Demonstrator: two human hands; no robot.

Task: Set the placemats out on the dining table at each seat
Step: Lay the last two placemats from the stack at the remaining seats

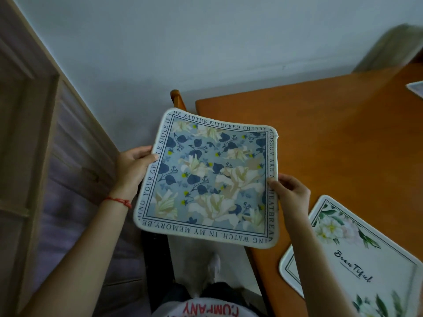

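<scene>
The worktop (332,138), an orange wooden dining table, is taken as the landmark. A white mat (357,255) printed with flowers is already laid on its near part, and the corner of another mat (415,88) is seen at its far right edge. The blue mat (206,177) is held in the air over the worktop's left edge, partly above the floor, roughly level and slightly bowed. Left of the worktop, a chair post (177,99) shows behind the mat. The mat's left edge is pinched by the left hand (135,168), thumb on top, and its right edge is gripped by the right hand (289,193). The step in hand is judged to be carrying this mat to a seat. Next, it would need to be lowered flat onto bare worktop, squared to the edge, then released.
</scene>
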